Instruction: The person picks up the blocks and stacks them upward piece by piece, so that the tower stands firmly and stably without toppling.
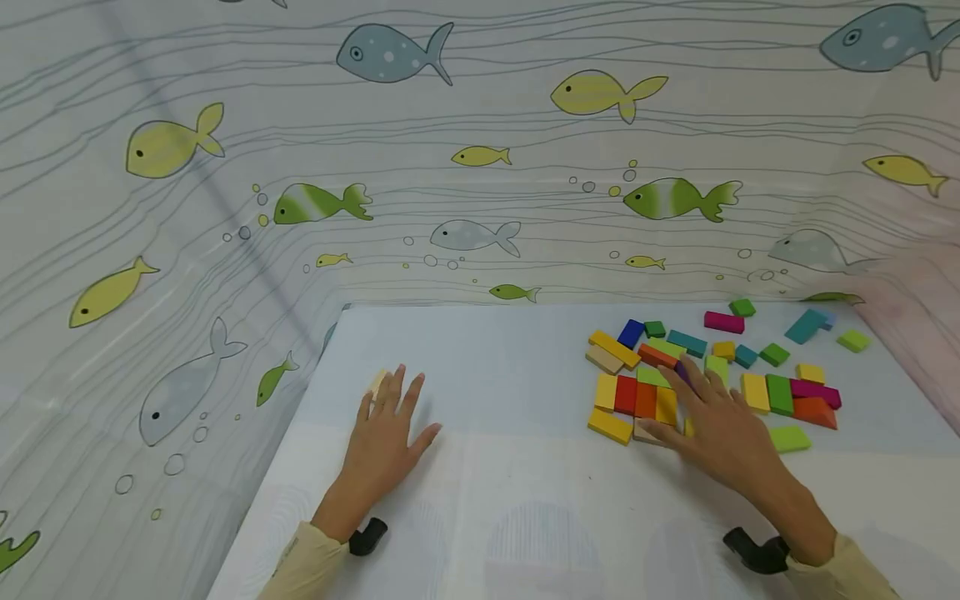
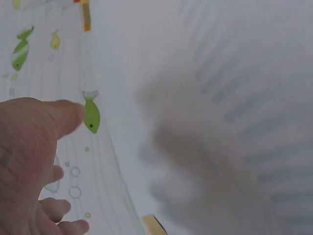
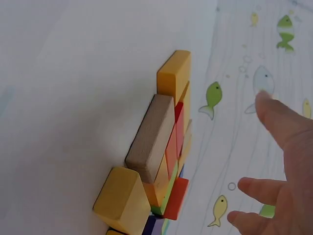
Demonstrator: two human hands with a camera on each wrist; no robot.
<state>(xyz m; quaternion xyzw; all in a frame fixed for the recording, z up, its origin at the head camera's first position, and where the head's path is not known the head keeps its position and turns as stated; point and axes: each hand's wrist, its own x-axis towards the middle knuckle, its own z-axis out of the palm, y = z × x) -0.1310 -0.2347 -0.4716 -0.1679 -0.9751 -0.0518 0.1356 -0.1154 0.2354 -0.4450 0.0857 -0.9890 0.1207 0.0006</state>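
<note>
My left hand [image 1: 382, 442] hovers palm down with fingers spread at the left of the white table. Partly behind its fingertips lies a pale wooden block [image 1: 377, 381]; its corner shows low in the left wrist view. Fingers spread, my right hand [image 1: 720, 425] is over a group of coloured wooden blocks, hiding some of them. Near its thumb are a yellow block [image 1: 611, 425] and a natural wood block [image 3: 151, 139]. A red block [image 1: 625, 394] and an orange block [image 1: 646, 400] lie side by side there. Neither hand holds anything.
Loose blocks lie around the group, among them a magenta block [image 1: 723, 322], a teal block [image 1: 806, 326] and an orange-red triangular block [image 1: 816, 412]. A fish-patterned sheet [image 1: 465, 192] rises behind and beside the table [image 1: 487, 367].
</note>
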